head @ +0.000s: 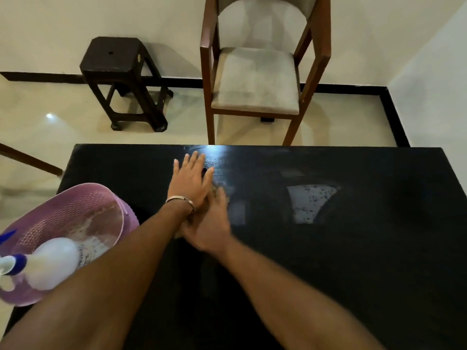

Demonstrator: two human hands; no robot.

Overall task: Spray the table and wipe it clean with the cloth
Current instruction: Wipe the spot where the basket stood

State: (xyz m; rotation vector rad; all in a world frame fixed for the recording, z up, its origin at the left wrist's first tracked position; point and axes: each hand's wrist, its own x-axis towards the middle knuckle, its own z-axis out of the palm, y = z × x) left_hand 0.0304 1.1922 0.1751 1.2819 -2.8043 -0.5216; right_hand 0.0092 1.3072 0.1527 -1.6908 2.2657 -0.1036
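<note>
The bench (353, 248) is a glossy black top filling the lower part of the view, its far edge running straight across, with a pale reflection patch toward its right half. Beyond it lies a cream tiled floor (63, 127) with a black skirting line along pale walls.

At the bench's left edge, hanging partly over it, sits a pink perforated basket (75, 210); the white spray bottle (50, 263) with a blue-and-white head lies inside it, at its near side. On the floor behind stands a dark stool (118, 72), and to its right a wooden chair (255, 77) with a grey seat faces the bench's far edge.

The left hand (192, 180), a metal bangle (180, 200) at the wrist, lies flat near the middle of the far edge, fingers straight and spread, its grip apart. The right hand (209, 223) is just nearer, blurred, touching the left wrist; a brownish scrap shows under it that may be the cloth (214, 190), but whether its grip clamps it cannot be told.
</note>
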